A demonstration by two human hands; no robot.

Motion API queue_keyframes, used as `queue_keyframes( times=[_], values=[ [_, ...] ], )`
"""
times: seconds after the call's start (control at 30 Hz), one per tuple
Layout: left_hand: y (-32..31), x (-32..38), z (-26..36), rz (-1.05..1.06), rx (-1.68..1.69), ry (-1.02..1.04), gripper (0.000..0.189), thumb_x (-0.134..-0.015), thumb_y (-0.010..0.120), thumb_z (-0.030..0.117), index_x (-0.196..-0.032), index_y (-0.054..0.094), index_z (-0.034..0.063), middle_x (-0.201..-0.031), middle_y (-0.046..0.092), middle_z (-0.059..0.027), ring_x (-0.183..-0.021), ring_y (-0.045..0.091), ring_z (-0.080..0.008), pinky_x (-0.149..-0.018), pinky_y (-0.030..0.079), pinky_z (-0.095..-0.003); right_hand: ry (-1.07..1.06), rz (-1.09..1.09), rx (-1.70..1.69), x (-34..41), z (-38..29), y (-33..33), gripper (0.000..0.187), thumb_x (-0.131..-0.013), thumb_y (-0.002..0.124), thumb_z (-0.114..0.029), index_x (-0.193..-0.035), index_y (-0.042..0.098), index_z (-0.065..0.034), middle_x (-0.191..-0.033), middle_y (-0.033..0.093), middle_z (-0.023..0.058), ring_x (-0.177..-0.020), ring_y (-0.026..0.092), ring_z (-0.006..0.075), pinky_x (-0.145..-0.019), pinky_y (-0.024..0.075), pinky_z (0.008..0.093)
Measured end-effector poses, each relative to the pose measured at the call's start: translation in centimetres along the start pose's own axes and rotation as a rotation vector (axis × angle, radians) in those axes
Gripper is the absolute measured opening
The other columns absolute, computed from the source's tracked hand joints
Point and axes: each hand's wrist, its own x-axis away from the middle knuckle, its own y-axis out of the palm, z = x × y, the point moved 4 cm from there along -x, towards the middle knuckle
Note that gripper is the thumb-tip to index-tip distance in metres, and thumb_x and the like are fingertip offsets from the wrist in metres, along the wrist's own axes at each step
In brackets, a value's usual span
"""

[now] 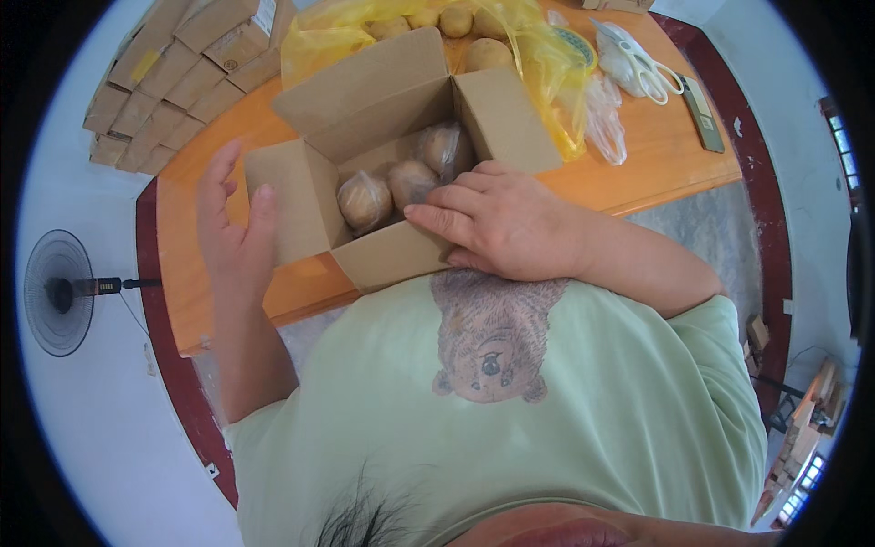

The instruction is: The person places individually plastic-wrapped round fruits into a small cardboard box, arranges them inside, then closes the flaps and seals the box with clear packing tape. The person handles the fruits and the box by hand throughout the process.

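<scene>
An open cardboard box stands before me with its flaps folded out. Three potatoes are visible inside: a left one, a middle one and a far one, with clear plastic wrap showing on them. My right hand lies across the box's near right edge, fingers bent over the inside. What is under its palm and fingers is hidden, so I cannot tell if it grips anything. My left hand is beside the left flap, fingers apart and holding nothing.
Behind the box, a yellow plastic bag lies spread with several bare potatoes. White-handled scissors, a clear plastic bag and a phone-like object lie to the right on the wooden table. Cardboard boxes are stacked far left.
</scene>
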Motion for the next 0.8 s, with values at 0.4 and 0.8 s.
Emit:
queue_keyframes(
  times=[0.4,0.8],
  values=[
    [2.1,1.4,0.8,0.277,0.753,-0.205,0.052,-0.09,0.051,-0.003,-0.14,0.039,-0.0003,-0.141,0.045,-0.0129,-0.131,0.041,-0.0233,-0.111,0.034,-0.0391,0.074,0.116,-0.151,-0.5,1.8,-2.9,0.048,-0.08,0.073,-0.024,-0.123,0.059,-0.0076,-0.108,0.062,0.0091,-0.1,0.059,0.0283,-0.09,0.0463,0.0402],
    [4.3,1.3,2.1,0.146,0.813,-0.074,0.057,-0.085,0.056,-0.004,-0.139,0.038,-0.0016,-0.141,0.045,-0.013,-0.133,0.04,-0.0239,-0.114,0.03,-0.0389,-0.028,0.002,-0.039,-4.1,3.6,-5.6,0.04,-0.084,0.069,-0.026,-0.118,0.062,-0.0045,-0.105,0.064,0.015,-0.1,0.061,0.0331,-0.088,0.0488,0.0437]
  ],
)
